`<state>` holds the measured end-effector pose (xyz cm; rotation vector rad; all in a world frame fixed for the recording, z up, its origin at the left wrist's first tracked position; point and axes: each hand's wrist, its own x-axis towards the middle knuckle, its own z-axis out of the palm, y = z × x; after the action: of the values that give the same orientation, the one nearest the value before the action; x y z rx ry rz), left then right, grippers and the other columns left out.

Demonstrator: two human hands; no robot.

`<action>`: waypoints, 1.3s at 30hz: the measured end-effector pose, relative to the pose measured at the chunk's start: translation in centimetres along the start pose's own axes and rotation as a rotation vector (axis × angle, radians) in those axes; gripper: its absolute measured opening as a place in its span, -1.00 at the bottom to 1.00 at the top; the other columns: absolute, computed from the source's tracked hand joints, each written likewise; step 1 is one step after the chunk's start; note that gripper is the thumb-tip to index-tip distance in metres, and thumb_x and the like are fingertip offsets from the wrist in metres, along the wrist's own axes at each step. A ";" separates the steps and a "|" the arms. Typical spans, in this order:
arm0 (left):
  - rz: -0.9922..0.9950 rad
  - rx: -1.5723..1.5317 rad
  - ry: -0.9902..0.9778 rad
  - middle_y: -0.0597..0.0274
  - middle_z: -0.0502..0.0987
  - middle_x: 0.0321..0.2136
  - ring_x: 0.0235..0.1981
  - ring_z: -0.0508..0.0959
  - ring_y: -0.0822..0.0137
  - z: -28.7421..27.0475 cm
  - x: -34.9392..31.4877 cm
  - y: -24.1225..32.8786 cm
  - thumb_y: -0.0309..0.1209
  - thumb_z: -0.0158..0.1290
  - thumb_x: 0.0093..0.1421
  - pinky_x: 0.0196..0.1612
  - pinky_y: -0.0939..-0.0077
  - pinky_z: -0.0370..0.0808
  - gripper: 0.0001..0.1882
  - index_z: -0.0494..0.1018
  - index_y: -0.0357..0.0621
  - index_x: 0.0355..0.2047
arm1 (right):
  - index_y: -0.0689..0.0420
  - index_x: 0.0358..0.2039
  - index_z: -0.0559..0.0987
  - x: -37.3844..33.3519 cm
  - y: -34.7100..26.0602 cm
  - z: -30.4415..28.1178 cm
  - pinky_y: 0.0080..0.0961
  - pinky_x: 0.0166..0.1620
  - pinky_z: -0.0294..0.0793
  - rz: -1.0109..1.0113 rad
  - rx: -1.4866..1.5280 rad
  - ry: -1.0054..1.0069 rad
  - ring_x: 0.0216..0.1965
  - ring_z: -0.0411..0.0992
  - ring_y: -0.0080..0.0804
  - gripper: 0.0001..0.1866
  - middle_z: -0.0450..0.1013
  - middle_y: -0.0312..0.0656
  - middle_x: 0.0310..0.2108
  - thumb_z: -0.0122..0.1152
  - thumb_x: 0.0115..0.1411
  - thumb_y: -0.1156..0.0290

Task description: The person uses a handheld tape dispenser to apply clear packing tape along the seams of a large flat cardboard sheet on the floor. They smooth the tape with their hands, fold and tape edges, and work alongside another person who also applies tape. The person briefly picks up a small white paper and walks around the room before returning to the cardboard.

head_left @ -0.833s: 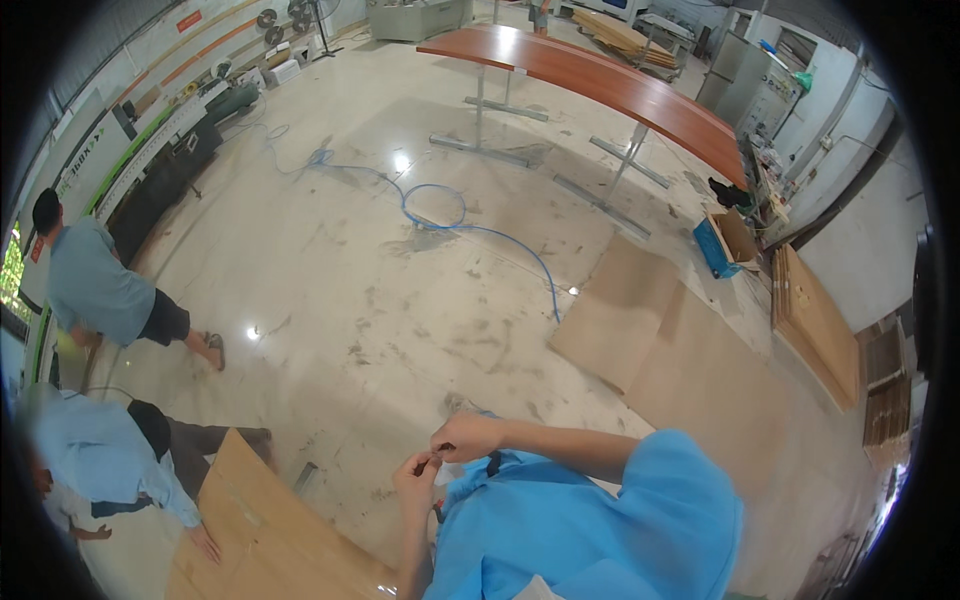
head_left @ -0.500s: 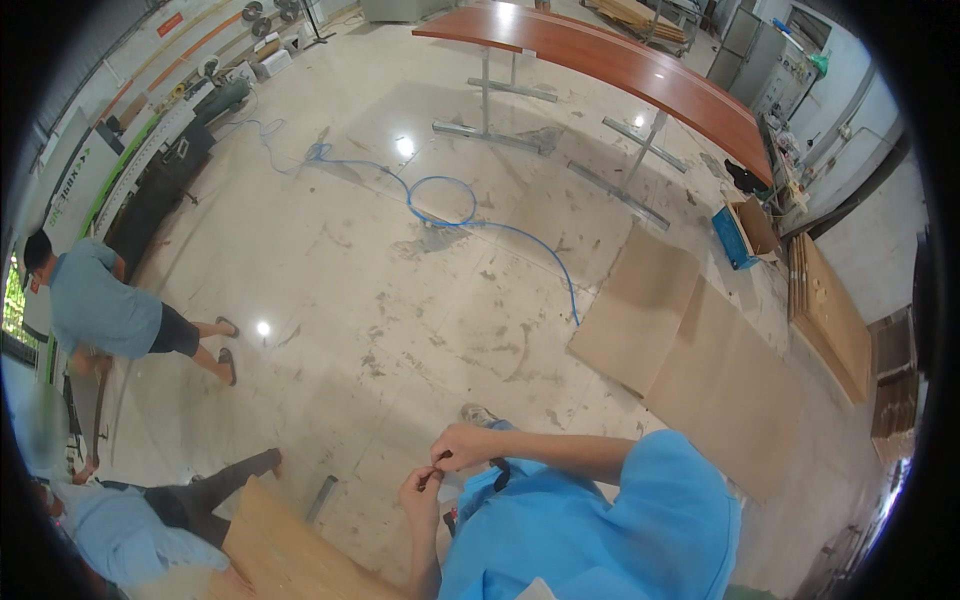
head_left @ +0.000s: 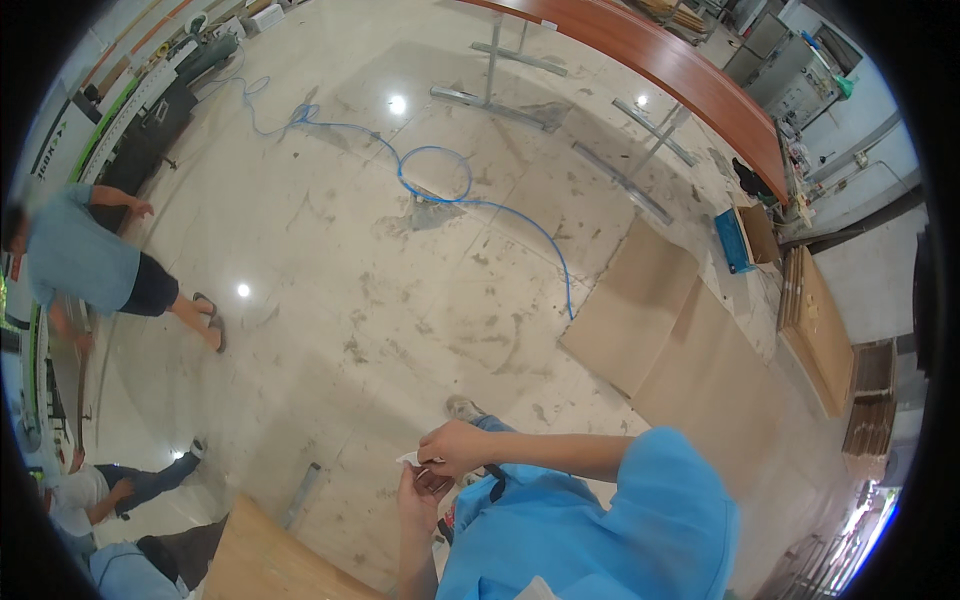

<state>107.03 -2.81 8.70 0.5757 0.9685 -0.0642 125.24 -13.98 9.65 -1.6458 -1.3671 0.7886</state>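
Note:
In front of my blue shirt, my two hands meet low in the middle of the view. My right hand point(head_left: 456, 447) is closed, its fingertips bent down toward the left one. My left hand point(head_left: 424, 490) comes up from below, its fingers curled and touching the right fingertips. A small white piece point(head_left: 408, 458), thin and perhaps paper, pokes out on the left side between the fingertips of both hands. Its rest is covered by my fingers, and what else they may hold is too small to make out.
A wooden board point(head_left: 275, 555) lies at lower left, near several co-workers beside a long machine point(head_left: 150, 110). A blue hose point(head_left: 540, 235) crosses the floor. Brown sheets point(head_left: 660, 320) lie to the right, near an open box point(head_left: 745, 240). A long reddish table point(head_left: 660, 60) stands at the back.
The white piece now shows between my fingers, and my hands have shifted slightly left. The co-worker by the machine has raised an arm; another person has come into view at lower left.

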 end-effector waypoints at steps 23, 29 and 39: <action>0.125 0.030 0.148 0.21 0.60 -0.12 -0.18 0.62 0.32 1.6 1.1 0.2 -0.39 -0.01 0.47 -0.05 0.25 0.63 -0.77 0.44 -0.12 0.07 | 0.04 -0.37 0.60 0.1 2.9 -0.4 -0.19 -0.22 0.56 -0.024 0.062 0.049 -0.21 0.54 -0.15 -0.86 0.51 -0.23 -0.31 0.26 0.21 0.26; 0.118 0.055 0.131 0.23 0.60 -0.15 -0.19 0.62 0.32 2.1 1.4 -0.1 -0.39 -0.01 0.47 -0.05 0.25 0.63 -0.78 0.46 -0.14 0.06 | 0.07 -0.36 0.60 -0.4 2.9 -1.1 -0.22 -0.24 0.55 -0.021 0.057 0.079 -0.23 0.54 -0.16 -0.88 0.51 -0.22 -0.32 0.28 0.21 0.31; 0.159 0.078 0.141 0.20 0.60 -0.14 -0.17 0.63 0.31 1.7 1.5 -0.8 -0.40 0.00 0.46 -0.06 0.23 0.63 -0.78 0.47 -0.14 0.05 | 0.07 -0.33 0.61 -0.6 3.3 -0.6 -0.22 -0.23 0.55 -0.032 0.053 0.096 -0.22 0.54 -0.12 -0.88 0.52 -0.21 -0.29 0.28 0.23 0.31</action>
<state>108.97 -4.04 7.93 0.7347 1.0575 0.0816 127.14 -14.92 7.00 -1.5961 -1.2919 0.7129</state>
